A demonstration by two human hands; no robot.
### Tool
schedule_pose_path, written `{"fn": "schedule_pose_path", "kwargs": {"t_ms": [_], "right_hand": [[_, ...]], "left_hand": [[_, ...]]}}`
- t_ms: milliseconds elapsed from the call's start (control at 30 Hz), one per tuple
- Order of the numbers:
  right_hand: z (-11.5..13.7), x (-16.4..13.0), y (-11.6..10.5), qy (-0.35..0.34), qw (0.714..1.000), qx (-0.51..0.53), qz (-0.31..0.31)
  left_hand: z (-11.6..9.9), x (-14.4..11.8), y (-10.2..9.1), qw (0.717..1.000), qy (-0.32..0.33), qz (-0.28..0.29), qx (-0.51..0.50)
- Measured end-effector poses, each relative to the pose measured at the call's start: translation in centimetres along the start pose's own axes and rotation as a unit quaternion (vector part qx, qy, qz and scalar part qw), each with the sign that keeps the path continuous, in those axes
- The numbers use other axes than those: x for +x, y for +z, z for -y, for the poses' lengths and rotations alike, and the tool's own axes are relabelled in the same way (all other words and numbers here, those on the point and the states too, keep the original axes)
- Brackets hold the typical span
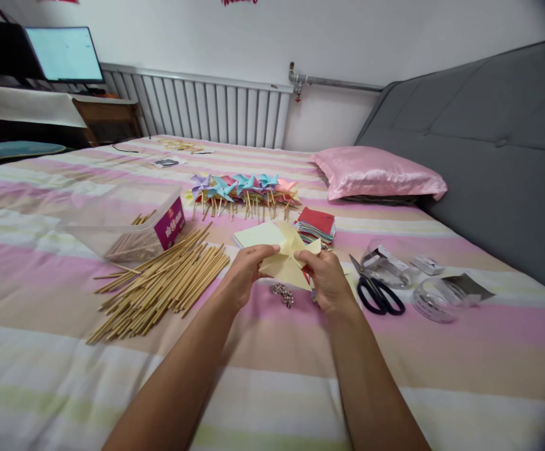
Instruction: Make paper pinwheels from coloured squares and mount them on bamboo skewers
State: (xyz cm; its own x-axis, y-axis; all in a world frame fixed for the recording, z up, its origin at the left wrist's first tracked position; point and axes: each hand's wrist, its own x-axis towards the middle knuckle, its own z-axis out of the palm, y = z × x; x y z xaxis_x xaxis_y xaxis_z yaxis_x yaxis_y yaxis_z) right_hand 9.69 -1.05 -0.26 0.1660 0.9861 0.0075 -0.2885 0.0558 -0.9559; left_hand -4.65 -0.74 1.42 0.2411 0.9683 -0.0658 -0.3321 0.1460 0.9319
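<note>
Between my two hands is a pale yellow paper pinwheel (287, 266), its corners partly folded toward the middle. My left hand (249, 270) pinches its left side between thumb and fingers. On the other side, my right hand (325, 279) grips the right part, thumb near the centre. Below the paper a small cluster of shiny beads or pins (282, 294) lies on the bedspread. Behind my hands rests a pale paper stack (258, 235), and beside it a stack of coloured paper squares (317, 224) with red on top. Black-handled scissors (378, 294) lie right of my right hand.
Many wooden sticks (169, 285) are piled at left beside a clear plastic box (122, 235). Finished pinwheels (244, 186) lie in a row farther back. Clear round containers (435, 300) sit at right. A pink pillow (380, 172) leans near the grey headboard (479, 131).
</note>
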Motion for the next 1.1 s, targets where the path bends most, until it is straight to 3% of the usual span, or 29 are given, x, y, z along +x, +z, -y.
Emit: {"fn": "schedule_pose_path", "kwargs": {"t_ms": [200, 367, 1100], "right_hand": [[0.41, -0.41, -0.29, 0.019, 0.994, -0.058, 0.089], [0.39, -0.49, -0.28, 0.001, 0.989, -0.094, 0.112], [-0.16, -0.41, -0.03, -0.051, 0.986, -0.139, 0.076]], "left_hand": [[-0.47, -0.31, 0.13, 0.993, 0.021, -0.015, 0.112], [-0.22, -0.22, 0.05, 0.990, 0.016, -0.022, 0.138], [-0.29, -0.16, -0.14, 0.992, 0.006, -0.037, 0.120]]}}
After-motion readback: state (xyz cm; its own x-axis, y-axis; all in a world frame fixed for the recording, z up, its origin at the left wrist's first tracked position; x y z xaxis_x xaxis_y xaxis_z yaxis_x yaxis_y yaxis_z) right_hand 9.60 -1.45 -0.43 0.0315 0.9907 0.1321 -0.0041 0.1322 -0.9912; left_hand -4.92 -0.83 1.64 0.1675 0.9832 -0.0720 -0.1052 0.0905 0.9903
